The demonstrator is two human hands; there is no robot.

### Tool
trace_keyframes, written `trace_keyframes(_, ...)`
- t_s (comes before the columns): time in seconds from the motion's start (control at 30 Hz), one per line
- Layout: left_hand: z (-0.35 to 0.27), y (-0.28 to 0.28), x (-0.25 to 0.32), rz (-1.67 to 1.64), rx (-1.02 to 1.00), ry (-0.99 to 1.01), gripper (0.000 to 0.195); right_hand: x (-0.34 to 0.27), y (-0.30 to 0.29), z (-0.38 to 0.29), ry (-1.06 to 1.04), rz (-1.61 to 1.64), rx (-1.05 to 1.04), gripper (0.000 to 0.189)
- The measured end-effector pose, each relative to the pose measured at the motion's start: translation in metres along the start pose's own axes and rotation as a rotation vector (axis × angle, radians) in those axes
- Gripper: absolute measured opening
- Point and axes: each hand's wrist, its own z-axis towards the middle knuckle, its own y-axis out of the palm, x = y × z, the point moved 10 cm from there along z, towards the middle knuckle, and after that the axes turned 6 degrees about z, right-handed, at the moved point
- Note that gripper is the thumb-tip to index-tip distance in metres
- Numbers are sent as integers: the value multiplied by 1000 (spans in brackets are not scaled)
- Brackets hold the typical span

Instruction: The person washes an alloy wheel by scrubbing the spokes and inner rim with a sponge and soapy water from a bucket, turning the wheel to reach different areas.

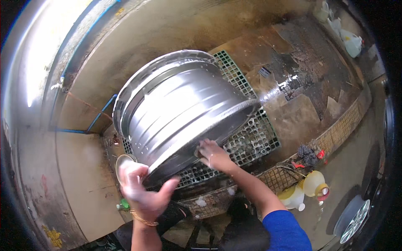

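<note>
A silver alloy wheel rim (185,97) lies tilted on its side before me, with foam flecks and wet shine on its barrel. Under it is a green plastic grid mat (251,141). My left hand (143,188), blurred, is at the rim's lower left edge, thumb and fingers spread; whether it touches the metal is unclear. My right hand (215,155) reaches to the dark opening on the near side, fingertips at the inner lip. Something small and dull may be under those fingers, too blurred to name. A round bowl-like object (121,164) is partly hidden behind my left hand.
A low tiled curb (276,182) borders the wet basin floor. Two yellowish plastic jugs (314,183) and a dark scrubbing mop head (307,154) are at right. Another alloy wheel (353,221) leans farther right. A green-capped bottle (124,204) lies left; blue pipe (102,113) runs along the wall.
</note>
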Motion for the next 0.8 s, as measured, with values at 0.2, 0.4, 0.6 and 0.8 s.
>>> trace_keyframes(0.2, 17, 10, -12, 30, 73, -1, 29, -9, 19, 16, 22, -174, -14, 65)
trace_keyframes(0.4, 79, 9, 5, 98, 106, 37, 11, -28, 4, 9, -123, -246, 120, 39)
trace_keyframes(0.6, 133, 34, -138, -230, -61, -169, 11, -96, -98, -43, -255, -103, 182, 15)
trace_keyframes(0.8, 52, 154, -243, -65, -312, -511, 28, -88, -136, -78, -189, -81, -132, 12)
